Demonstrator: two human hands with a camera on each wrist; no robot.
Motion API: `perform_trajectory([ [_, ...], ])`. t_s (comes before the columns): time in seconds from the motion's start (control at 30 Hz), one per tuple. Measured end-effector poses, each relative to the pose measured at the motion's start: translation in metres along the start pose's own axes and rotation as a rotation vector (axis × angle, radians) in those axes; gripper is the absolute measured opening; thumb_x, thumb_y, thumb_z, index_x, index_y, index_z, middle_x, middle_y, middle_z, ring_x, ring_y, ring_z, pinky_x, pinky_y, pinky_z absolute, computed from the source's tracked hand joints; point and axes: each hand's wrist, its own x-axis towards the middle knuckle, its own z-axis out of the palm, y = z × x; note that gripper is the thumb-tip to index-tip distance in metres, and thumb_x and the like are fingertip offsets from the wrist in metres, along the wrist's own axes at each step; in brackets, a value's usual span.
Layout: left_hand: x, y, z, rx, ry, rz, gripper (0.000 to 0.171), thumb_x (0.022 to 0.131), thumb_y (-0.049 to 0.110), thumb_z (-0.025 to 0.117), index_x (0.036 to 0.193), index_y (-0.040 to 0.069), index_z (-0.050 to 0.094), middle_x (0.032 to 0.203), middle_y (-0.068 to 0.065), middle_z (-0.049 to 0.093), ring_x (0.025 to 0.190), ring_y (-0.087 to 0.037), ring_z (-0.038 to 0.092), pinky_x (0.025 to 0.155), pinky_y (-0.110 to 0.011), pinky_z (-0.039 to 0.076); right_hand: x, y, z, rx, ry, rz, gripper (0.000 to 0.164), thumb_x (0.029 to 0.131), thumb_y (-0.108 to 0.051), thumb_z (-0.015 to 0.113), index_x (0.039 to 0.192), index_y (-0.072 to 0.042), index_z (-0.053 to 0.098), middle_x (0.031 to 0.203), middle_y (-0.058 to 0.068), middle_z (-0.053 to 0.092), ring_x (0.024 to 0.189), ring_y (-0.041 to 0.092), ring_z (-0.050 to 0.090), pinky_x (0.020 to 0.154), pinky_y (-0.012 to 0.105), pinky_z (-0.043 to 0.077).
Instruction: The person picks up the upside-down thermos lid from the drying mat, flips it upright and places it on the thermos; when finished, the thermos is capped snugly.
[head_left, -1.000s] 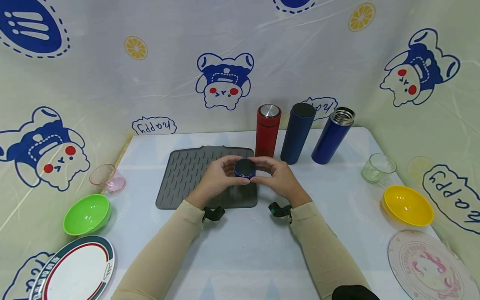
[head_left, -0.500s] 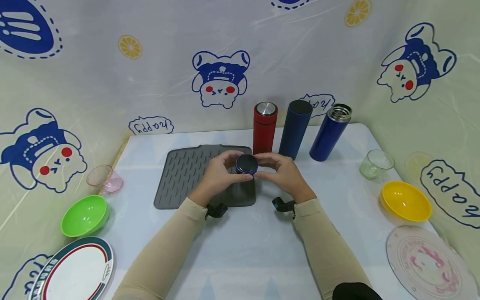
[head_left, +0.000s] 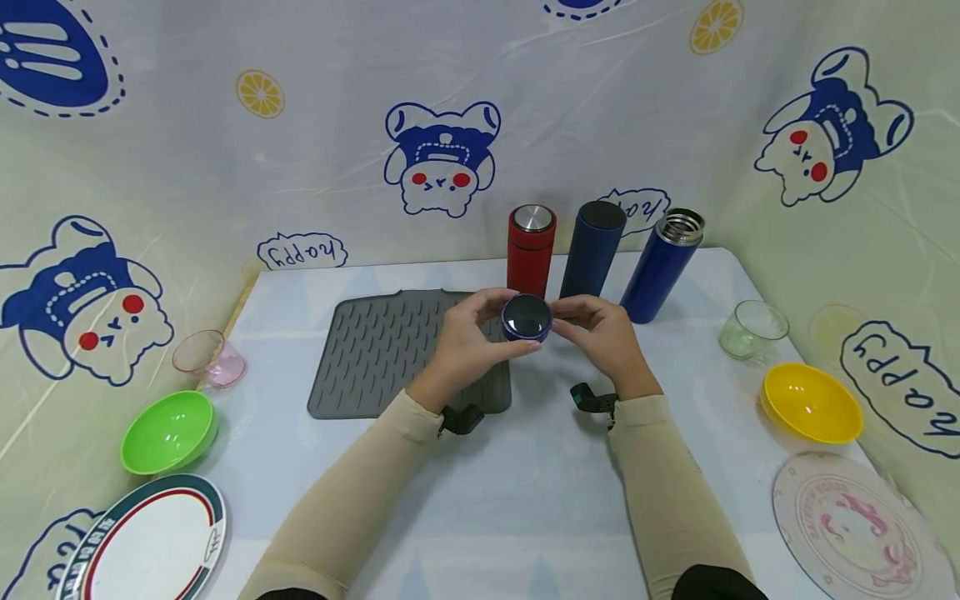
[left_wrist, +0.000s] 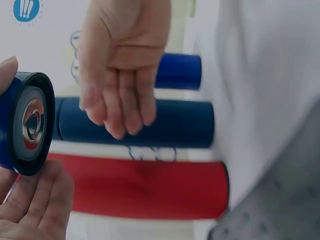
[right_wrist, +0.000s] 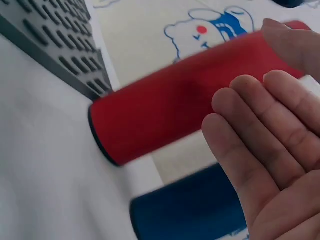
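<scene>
Above the right side of the grey mat, my left hand (head_left: pixel 471 342) pinches a blue bottle lid (head_left: pixel 527 317) between thumb and fingers. The left wrist view shows the lid's underside (left_wrist: pixel 32 125), with a dark rim and a shiny metal centre. My right hand (head_left: pixel 606 335) is just right of the lid, its fingers extended and holding nothing; the left wrist view shows a gap between them. Behind the hands stand a red bottle (head_left: pixel 531 254) with a steel top, a dark blue bottle (head_left: pixel 591 254) with its cap on, and a lidless blue bottle (head_left: pixel 660 275) with its steel threaded mouth showing.
The grey ridged mat (head_left: pixel 375 358) lies left of centre. Along the left side are a pink glass (head_left: pixel 225 367), a green bowl (head_left: pixel 168 433) and a white plate (head_left: pixel 153 550). On the right are a green-tinted glass (head_left: pixel 752 332), a yellow bowl (head_left: pixel 812 404) and a pink-patterned plate (head_left: pixel 855 525).
Both hands have moved right, and the lid has travelled from over the mat toward the bottles. My right hand has let go of the lid, which stays in my left.
</scene>
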Motion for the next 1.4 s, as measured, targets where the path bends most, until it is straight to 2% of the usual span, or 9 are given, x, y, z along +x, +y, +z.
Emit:
perform_trajectory([
  [0.1,0.008,0.015,0.012,-0.049,-0.015,0.059,0.062,0.069,0.023,0.086,0.122,0.01,0.056,0.112,0.002,0.062,0.101,-0.012,0.056,0.087,-0.031,0.047,-0.001,0.003,-0.008,-0.006,0.067,-0.005,0.023,0.084,-0.009,0.071,0.105,0.0,0.067,0.099,0.01,0.067,0.092,0.023,0.063,0.081,0.03,0.05],
  [0.23,0.018,0.049,0.026,-0.122,-0.045,0.068,0.061,0.069,0.009,0.085,0.121,-0.001,0.054,0.113,-0.01,0.061,0.103,-0.018,0.057,0.089,-0.032,0.046,-0.001,0.01,-0.018,0.041,0.189,-0.065,0.018,0.083,-0.001,0.07,0.099,0.006,0.067,0.092,0.014,0.067,0.084,0.02,0.063,0.075,0.027,0.05],
  [0.5,0.059,0.052,0.065,-0.135,-0.078,0.096,0.067,0.068,0.026,0.086,0.125,0.011,0.054,0.117,0.004,0.058,0.105,-0.003,0.053,0.092,-0.023,0.041,-0.005,0.012,-0.04,-0.063,0.526,-0.079,0.007,0.083,0.001,0.067,0.089,0.005,0.068,0.069,0.007,0.06,0.057,0.012,0.05,0.051,0.022,0.041],
  [0.6,0.076,0.061,0.077,-0.134,-0.093,0.096,0.068,0.069,0.028,0.085,0.127,0.012,0.053,0.117,0.005,0.057,0.105,0.0,0.053,0.09,-0.02,0.041,-0.007,0.016,-0.051,-0.06,0.685,-0.056,0.004,0.082,-0.001,0.065,0.083,0.003,0.064,0.071,0.007,0.059,0.058,0.013,0.05,0.053,0.022,0.041],
  [0.7,0.093,0.071,0.09,-0.101,-0.101,0.081,0.069,0.071,0.03,0.084,0.129,0.013,0.051,0.118,0.007,0.056,0.104,0.003,0.052,0.089,-0.016,0.04,-0.007,0.028,-0.062,-0.05,0.838,-0.028,0.016,0.08,-0.01,0.072,0.084,0.0,0.06,0.077,0.009,0.056,0.065,0.016,0.05,0.059,0.023,0.042],
  [0.77,0.105,0.076,0.098,-0.075,-0.105,0.063,0.07,0.072,0.031,0.083,0.131,0.014,0.05,0.119,0.008,0.055,0.104,0.004,0.051,0.089,-0.014,0.039,-0.008,0.037,-0.069,-0.023,0.894,-0.001,0.029,0.076,-0.017,0.078,0.091,-0.002,0.059,0.085,0.011,0.053,0.073,0.019,0.049,0.067,0.025,0.043],
  [0.97,0.132,0.082,0.121,0.024,-0.107,-0.03,0.074,0.076,0.035,0.078,0.139,0.015,0.042,0.128,0.009,0.05,0.11,0.005,0.047,0.088,-0.011,0.037,-0.009,0.049,-0.074,0.069,0.905,0.069,0.051,0.072,-0.017,0.083,0.113,-0.006,0.054,0.106,0.011,0.05,0.098,0.024,0.048,0.092,0.032,0.041],
  [1.23,0.154,0.08,0.149,0.107,-0.062,-0.158,0.077,0.079,0.043,0.074,0.143,0.023,0.036,0.135,0.013,0.041,0.114,0.005,0.04,0.085,-0.011,0.038,-0.005,0.072,-0.069,-0.059,0.817,0.115,0.065,0.078,-0.023,0.078,0.13,-0.002,0.045,0.13,0.011,0.046,0.117,0.027,0.044,0.102,0.034,0.032],
  [1.4,0.16,0.075,0.162,0.114,-0.003,-0.216,0.075,0.081,0.042,0.072,0.144,0.025,0.034,0.133,0.014,0.041,0.113,0.004,0.04,0.086,-0.013,0.038,-0.003,0.087,-0.069,-0.08,0.777,0.141,0.068,0.081,-0.026,0.075,0.137,-0.011,0.042,0.137,0.004,0.043,0.124,0.024,0.04,0.104,0.032,0.028],
])
